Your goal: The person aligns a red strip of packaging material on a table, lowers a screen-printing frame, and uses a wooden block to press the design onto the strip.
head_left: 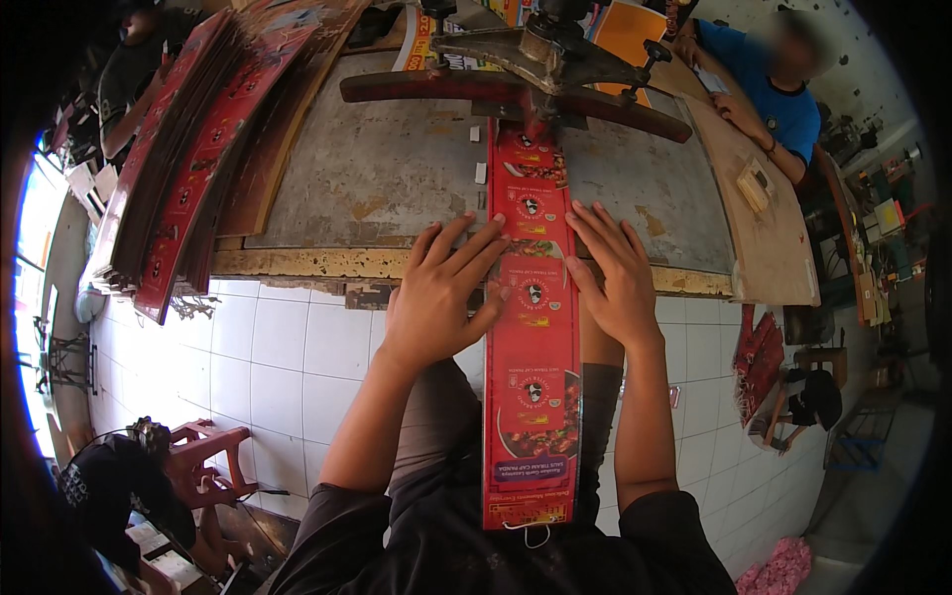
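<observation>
A long red printed strip (pixel 533 347) runs from my lap up over the table's front edge, its far end beneath a metal press (pixel 540 55). White string hangs from its near end. Along its left edge lies my left hand (pixel 446 283), fingers stretched out, thumb and fingertips touching the strip. My right hand (pixel 615 273) rests at the right edge, fingers extended and flat, fingertips just past the table's edge. Both hands are open. The strip's far end is partly hidden by the press.
A tall stack of similar red strips (pixel 203 169) leans at the left of the worn metal table (pixel 347 169). Small white pieces (pixel 481 173) lie left of the strip. A person in a blue shirt (pixel 769 104) sits at the far right; other people are at left. A red stool (pixel 210 461) stands lower left.
</observation>
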A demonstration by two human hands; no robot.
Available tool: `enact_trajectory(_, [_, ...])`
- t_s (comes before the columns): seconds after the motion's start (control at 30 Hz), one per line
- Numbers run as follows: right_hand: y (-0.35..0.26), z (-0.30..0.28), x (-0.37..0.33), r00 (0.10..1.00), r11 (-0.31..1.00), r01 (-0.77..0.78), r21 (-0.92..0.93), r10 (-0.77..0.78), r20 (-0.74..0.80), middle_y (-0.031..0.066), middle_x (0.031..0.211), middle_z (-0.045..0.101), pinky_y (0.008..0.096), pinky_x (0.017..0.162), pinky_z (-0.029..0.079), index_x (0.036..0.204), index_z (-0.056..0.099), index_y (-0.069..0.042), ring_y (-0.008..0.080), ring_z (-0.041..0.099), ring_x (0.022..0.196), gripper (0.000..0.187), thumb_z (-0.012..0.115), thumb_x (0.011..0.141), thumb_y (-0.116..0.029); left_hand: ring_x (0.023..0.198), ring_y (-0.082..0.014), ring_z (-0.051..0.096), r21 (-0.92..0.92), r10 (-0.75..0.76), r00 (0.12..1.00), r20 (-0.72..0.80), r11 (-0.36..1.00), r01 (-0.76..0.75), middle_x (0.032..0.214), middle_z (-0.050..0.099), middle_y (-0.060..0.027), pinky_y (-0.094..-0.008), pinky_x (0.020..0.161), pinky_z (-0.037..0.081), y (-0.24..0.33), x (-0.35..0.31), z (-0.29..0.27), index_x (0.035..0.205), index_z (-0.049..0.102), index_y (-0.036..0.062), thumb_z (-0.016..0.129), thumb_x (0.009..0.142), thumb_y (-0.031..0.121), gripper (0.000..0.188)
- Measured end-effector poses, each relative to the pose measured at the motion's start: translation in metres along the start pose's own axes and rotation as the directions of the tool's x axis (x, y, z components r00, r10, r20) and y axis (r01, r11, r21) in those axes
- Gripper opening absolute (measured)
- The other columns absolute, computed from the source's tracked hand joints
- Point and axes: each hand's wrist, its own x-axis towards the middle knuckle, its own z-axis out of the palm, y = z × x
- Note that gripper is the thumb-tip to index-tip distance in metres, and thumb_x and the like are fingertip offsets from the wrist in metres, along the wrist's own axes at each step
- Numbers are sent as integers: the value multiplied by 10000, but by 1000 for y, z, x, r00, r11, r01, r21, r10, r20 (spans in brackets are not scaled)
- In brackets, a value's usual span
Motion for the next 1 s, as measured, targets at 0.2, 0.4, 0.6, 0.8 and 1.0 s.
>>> enact_trajectory(0.2, [0, 0, 1, 1000, 1000, 5, -2, -5, -1, 58, 1647, 557, 533, 1302, 314, 1566, 596, -147, 290, 464, 1563, 533, 642, 1089, -381, 1502, -396, 500, 8, 0, 1000, 1, 1000, 0, 1586, 615, -101, -598, 1247, 343, -1, -1, 0, 1452, 666, 46, 675, 984, 275, 522])
enact_trajectory(0.4, [0, 0, 0, 1000, 1000, 9, 6, -9, -5, 59, 1650, 555, 533, 1302, 313, 1566, 596, -145, 285, 465, 1563, 530, 647, 1088, -370, 1505, -394, 499, 7, -1, 1000, 1, 1000, 1, 1588, 614, -99, -598, 1247, 343, -1, -1, 1, 1457, 667, 53, 686, 978, 276, 529])
enact_trajectory(0.6, [-1, -1, 1, 1000, 1000, 6, 13, -6, -5, 57, 1647, 558, 529, 1303, 312, 1561, 600, -144, 281, 462, 1566, 530, 649, 1086, -375, 1453, -388, 537, 22, 21, 999, -35, 1000, -20, 1562, 630, -100, -598, 1226, 383, -1, 0, 2, 1397, 697, 32, 709, 948, 283, 514])
enact_trajectory(0.8, [1, 0, 0, 1000, 1000, 8, 7, -8, -6, 58, 1643, 563, 524, 1302, 310, 1558, 603, -138, 277, 460, 1568, 526, 646, 1088, -371, 1492, -391, 506, 8, 8, 1000, -5, 1000, -8, 1587, 613, -97, -600, 1245, 348, -2, 0, 1, 1442, 674, 46, 686, 979, 287, 522])
enact_trajectory(1.0, [1, 0, 0, 1000, 1000, 10, 9, -10, -1, 58, 1638, 567, 523, 1302, 309, 1553, 605, -131, 277, 455, 1571, 532, 655, 1080, -368, 1511, -396, 491, 17, -1, 1000, 14, 1000, 1, 1593, 610, -96, -600, 1254, 328, -1, -1, 1, 1472, 655, 56, 667, 999, 287, 527])
